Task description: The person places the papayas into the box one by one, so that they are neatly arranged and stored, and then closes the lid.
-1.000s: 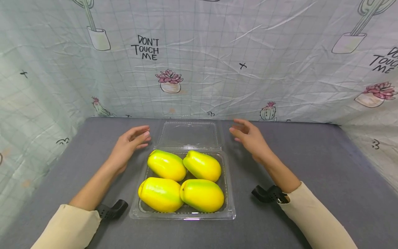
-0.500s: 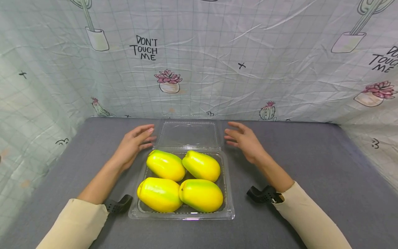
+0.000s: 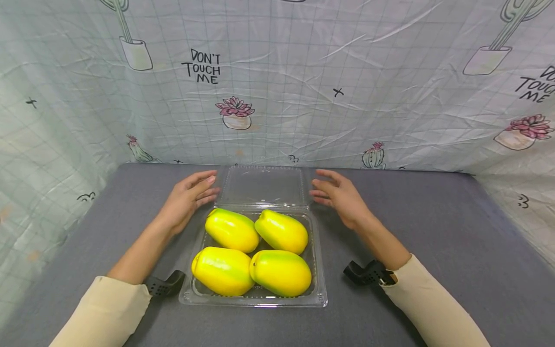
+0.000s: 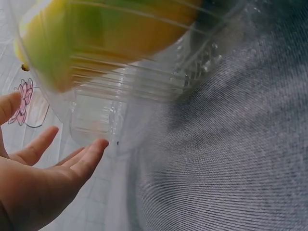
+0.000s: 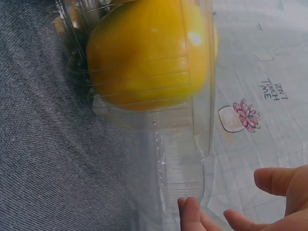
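A clear plastic clamshell box [image 3: 322, 289] lies on the table with several yellow-green papayas [image 3: 282, 273] in its base. Its hinged lid [image 3: 262, 187] is folded back toward the far edge. My left hand [image 3: 184, 200] is at the lid's left side, fingers spread and loosely bent, fingertips close to the lid's edge. On the opposite side, my right hand [image 3: 340, 197] mirrors it, its fingertips near the lid's right edge. In the left wrist view, a fingertip overlaps the clear lid [image 4: 91, 118]. The right wrist view shows fingertips at the end of the lid [image 5: 180, 168].
Grey cloth [image 3: 412, 217] covers the table. Behind and at both sides hangs a pale curtain [image 3: 282, 96] printed with cacti and words. A black strap mount [image 3: 165, 284] is on the left wrist, another black mount [image 3: 366, 273] on the right.
Both hands have moved inward, from farther out to beside the lid's edges. The lid's far edge sits slightly higher in the head view. The papayas stay in place.
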The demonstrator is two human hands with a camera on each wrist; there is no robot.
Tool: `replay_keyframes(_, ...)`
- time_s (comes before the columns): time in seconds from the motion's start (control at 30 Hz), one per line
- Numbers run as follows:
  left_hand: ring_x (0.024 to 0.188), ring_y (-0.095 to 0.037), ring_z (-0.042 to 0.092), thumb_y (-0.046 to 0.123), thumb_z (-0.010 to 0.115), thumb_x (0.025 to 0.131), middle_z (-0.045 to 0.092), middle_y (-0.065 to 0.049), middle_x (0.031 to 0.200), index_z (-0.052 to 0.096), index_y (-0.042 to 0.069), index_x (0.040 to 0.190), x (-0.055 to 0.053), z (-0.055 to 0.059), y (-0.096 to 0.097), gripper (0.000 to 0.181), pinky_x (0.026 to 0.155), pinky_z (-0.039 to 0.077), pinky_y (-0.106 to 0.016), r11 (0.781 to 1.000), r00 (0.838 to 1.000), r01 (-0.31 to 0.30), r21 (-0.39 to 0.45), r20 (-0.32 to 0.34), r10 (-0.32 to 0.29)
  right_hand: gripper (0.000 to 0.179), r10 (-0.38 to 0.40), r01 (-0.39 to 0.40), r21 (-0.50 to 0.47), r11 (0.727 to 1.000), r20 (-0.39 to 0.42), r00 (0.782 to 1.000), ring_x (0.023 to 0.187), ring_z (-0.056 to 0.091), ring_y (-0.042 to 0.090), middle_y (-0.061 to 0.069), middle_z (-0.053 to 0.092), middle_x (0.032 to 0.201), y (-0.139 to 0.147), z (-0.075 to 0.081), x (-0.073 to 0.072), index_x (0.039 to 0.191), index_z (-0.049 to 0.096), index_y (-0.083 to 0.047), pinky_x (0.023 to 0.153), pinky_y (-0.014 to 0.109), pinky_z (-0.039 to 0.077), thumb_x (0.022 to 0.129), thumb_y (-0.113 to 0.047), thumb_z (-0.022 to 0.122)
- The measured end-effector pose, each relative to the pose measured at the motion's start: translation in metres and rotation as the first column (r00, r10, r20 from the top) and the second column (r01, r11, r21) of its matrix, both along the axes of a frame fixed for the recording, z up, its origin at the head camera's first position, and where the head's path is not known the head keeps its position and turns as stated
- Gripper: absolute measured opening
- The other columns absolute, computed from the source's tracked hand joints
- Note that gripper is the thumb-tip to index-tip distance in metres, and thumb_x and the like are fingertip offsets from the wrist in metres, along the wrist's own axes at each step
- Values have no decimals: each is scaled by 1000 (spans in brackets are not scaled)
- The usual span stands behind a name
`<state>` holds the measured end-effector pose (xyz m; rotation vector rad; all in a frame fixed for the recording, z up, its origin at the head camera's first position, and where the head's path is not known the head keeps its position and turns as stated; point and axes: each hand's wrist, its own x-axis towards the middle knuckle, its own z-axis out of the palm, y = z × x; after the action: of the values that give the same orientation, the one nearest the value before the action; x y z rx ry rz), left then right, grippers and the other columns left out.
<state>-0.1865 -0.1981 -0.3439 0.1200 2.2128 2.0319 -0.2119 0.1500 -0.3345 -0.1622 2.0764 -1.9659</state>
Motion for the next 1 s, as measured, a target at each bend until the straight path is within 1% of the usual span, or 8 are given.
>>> replay_keyframes(0.1,128,-39,42,35,52,99,29,-20,149,31,-2,146,1,3,1,63,104,37,-42,1000,1000,8,8,-8,-8,53,-5,5,14,1000,-14,1000,119,51,39,25,38,141,0,2,0,146,31,-1,97,42,44,99,-15,52)
replay_keyframes(0.23,127,-41,42,34,51,99,31,-21,148,32,-3,145,1,5,1,62,103,37,-44,999,999,12,30,-39,-11,53,-14,15,18,1000,-25,1000,120,51,38,25,40,140,1,6,1,146,31,0,99,44,42,99,-15,52)
replay_keyframes(0.33,126,-42,42,32,51,99,32,-22,146,34,-3,144,1,8,1,60,102,38,-44,999,998,12,41,-65,-9,52,-15,15,-4,1000,-36,999,119,51,38,26,43,137,3,11,1,146,32,-1,100,45,41,100,-16,51)
replay_keyframes(0.5,127,-40,41,32,52,99,34,-21,145,35,-1,144,3,14,1,58,101,40,-42,999,995,17,40,-101,-13,51,-9,6,-53,999,-53,999,118,51,41,28,46,135,7,17,2,146,32,-1,99,45,42,100,-16,50)
replay_keyframes(0.63,127,-39,42,31,53,99,36,-20,144,35,2,145,5,18,2,57,103,38,-41,999,993,13,48,-114,-8,52,-3,-1,-70,998,-54,999,120,50,42,28,46,135,9,22,5,146,30,0,97,43,44,100,-17,50)
replay_keyframes(0.73,127,-38,42,30,53,99,36,-20,143,35,3,145,6,20,3,57,105,35,-43,998,992,10,56,-127,-2,53,4,-8,-91,996,-49,999,121,49,42,27,45,136,10,27,6,146,30,-1,96,44,44,100,-18,50)
replay_keyframes(0.87,127,-38,41,28,54,99,35,-21,143,36,3,145,6,24,4,55,104,36,-44,997,988,13,76,-153,-1,53,13,-19,-134,991,-46,999,122,46,44,29,41,139,13,32,8,147,30,-3,99,48,40,100,-18,50)
replay_keyframes(1.0,127,-39,41,27,54,99,36,-24,143,37,3,144,5,28,4,54,102,39,-42,994,985,17,104,-172,1,54,13,-23,-147,989,-71,997,124,45,45,30,39,139,14,35,8,147,29,-3,102,48,37,100,-19,50)
